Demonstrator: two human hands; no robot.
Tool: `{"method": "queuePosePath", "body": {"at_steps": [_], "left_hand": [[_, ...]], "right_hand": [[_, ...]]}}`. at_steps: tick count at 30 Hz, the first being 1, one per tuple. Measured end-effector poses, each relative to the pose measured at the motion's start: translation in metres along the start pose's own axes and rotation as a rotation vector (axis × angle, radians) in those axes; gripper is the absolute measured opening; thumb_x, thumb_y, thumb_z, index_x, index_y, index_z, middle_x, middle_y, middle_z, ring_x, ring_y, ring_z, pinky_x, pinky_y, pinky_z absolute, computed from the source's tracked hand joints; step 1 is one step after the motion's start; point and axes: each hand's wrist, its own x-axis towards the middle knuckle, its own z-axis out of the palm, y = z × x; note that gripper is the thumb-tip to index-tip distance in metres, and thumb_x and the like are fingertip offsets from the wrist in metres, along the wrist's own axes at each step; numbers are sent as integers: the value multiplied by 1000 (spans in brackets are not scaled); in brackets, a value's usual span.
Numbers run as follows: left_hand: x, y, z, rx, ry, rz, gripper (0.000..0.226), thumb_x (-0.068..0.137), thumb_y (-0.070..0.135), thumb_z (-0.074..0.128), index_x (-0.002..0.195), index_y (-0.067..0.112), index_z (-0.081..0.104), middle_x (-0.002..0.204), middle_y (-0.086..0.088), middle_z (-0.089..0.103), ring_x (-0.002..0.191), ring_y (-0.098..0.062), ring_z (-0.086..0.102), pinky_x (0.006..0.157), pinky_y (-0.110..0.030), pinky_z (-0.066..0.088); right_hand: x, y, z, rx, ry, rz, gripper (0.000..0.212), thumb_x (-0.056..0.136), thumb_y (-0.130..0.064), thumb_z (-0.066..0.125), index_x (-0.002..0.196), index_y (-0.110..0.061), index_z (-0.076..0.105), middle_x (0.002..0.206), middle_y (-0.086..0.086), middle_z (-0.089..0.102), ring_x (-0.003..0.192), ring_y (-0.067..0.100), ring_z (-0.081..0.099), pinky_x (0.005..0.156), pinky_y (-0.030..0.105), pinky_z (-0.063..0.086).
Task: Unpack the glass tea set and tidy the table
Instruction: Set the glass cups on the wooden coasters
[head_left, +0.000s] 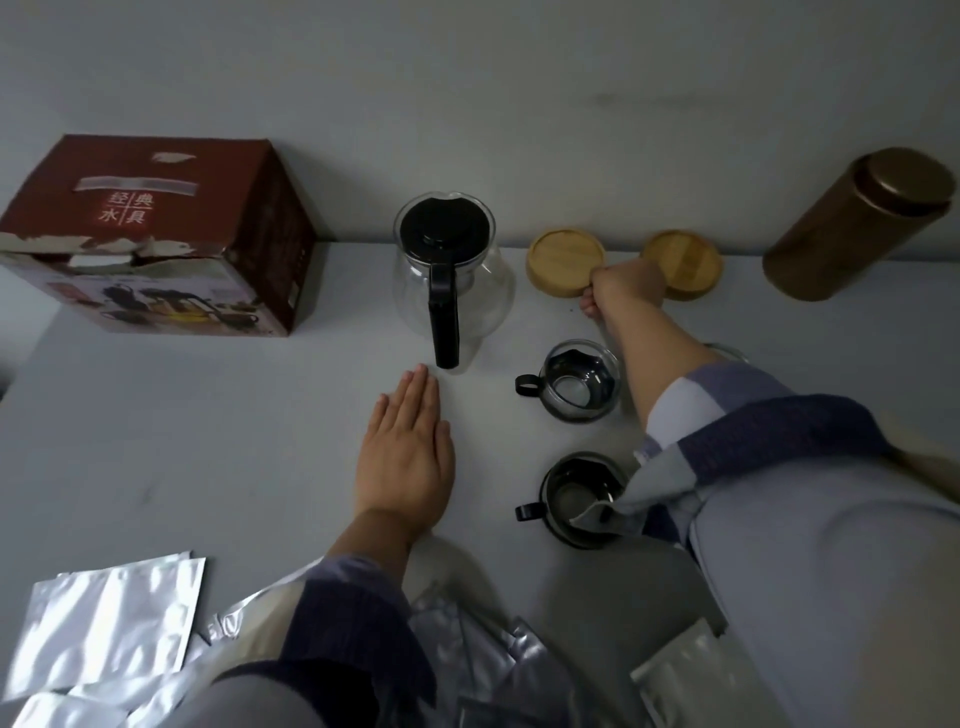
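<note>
A glass teapot (449, 270) with a black lid and handle stands at the back middle of the white table (208, 415). Two round wooden coasters lie to its right, the left coaster (563, 260) and the right coaster (685, 260). My right hand (623, 286) reaches between them and grips the near edge of the left coaster. Two glass cups with black handles stand nearer me, one cup (579, 379) beside my right forearm and another cup (576, 499) partly under my sleeve. My left hand (408, 447) lies flat on the table, fingers straight, just short of the teapot handle.
A dark red cardboard box (171, 228) with torn edges stands at the back left. A brown cylindrical canister (857, 223) stands at the back right. Several silver foil bags (109, 623) lie along the near edge, another foil bag (680, 675) lies near right.
</note>
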Motion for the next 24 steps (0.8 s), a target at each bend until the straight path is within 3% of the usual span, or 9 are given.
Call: {"method": "queuePosePath", "body": {"at_steps": [5, 10, 12, 16, 24], "left_hand": [[0, 1, 0, 0, 5, -3, 60, 96, 38, 11, 151, 14, 16, 159, 1, 8, 146, -9, -1, 119, -28, -3], [-1, 1, 0, 6, 4, -6, 58, 98, 36, 15, 151, 13, 17, 159, 0, 9, 147, -11, 2, 119, -29, -3], [-2, 1, 0, 6, 2, -5, 59, 97, 36, 14, 151, 12, 17, 160, 0, 9, 147, -11, 2, 120, -30, -2], [-1, 2, 0, -1, 10, -2, 59, 97, 35, 15, 151, 12, 18, 159, -1, 11, 147, -12, 4, 120, -30, -1], [0, 2, 0, 4, 4, -3, 59, 97, 36, 16, 151, 12, 19, 159, -1, 12, 147, -12, 5, 120, -31, 0]], "right_hand": [[-20, -3, -15, -50, -15, -77, 24, 90, -12, 51, 67, -6, 54, 62, 14, 60, 50, 25, 57, 56, 36, 49], [-53, 15, -38, -264, -32, -264, 17, 90, -13, 57, 89, -1, 68, 75, 15, 71, 71, 30, 70, 71, 42, 60], [-62, 23, -45, -387, -32, -310, 18, 89, -14, 57, 90, -1, 70, 85, 15, 72, 82, 29, 69, 76, 35, 57], [-70, 24, -48, -525, -39, -282, 20, 90, -13, 57, 102, -1, 68, 105, 15, 69, 100, 30, 65, 70, 24, 41], [-75, 17, -46, -703, -19, -230, 22, 92, -3, 50, 112, 3, 60, 121, 20, 62, 112, 33, 60, 73, 28, 41]]}}
